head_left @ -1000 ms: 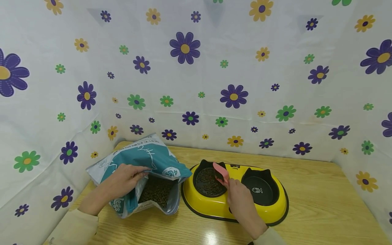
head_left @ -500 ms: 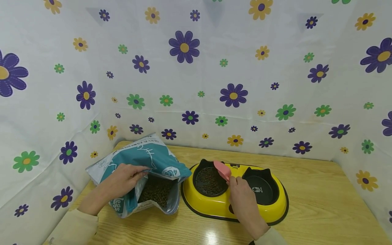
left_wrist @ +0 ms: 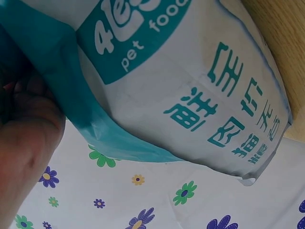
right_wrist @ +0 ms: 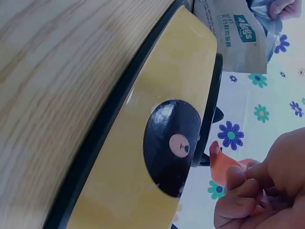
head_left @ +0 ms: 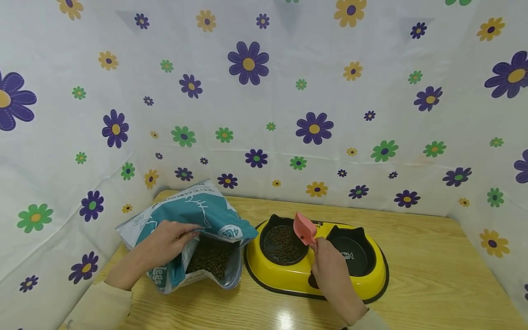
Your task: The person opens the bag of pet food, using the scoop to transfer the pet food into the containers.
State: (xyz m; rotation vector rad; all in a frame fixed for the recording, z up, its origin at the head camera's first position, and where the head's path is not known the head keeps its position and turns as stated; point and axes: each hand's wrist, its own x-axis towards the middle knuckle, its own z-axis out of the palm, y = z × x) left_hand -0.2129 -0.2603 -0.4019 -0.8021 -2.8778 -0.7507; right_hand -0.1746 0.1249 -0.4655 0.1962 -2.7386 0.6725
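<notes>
My left hand (head_left: 167, 243) pinches the upper edge of the mouth of a teal and white pet food bag (head_left: 173, 208), which lies on its side. Brown kibble (head_left: 210, 259) shows inside the opening. In my right hand (head_left: 332, 272) is the handle of a pink scoop (head_left: 304, 228), raised over the inner rim of the left bowl. A few dark bits sit in the scoop. Kibble (head_left: 282, 243) covers the bottom of that left black bowl (head_left: 268, 259). The right black bowl (head_left: 350, 252) has a fish drawing on its bare bottom. Both sit in a yellow double feeder (head_left: 284, 279).
A wooden table (head_left: 433, 266) carries the bag at left and the feeder at centre. White cloth (head_left: 272, 105) with printed flowers walls in the back and both sides. Dark cat-ear points (head_left: 359, 232) stick up from the bowls.
The pink scoop has moved slightly right from over the left bowl and turned its hollow upward. My right hand shifted right with it. The left hand and bag stayed put.
</notes>
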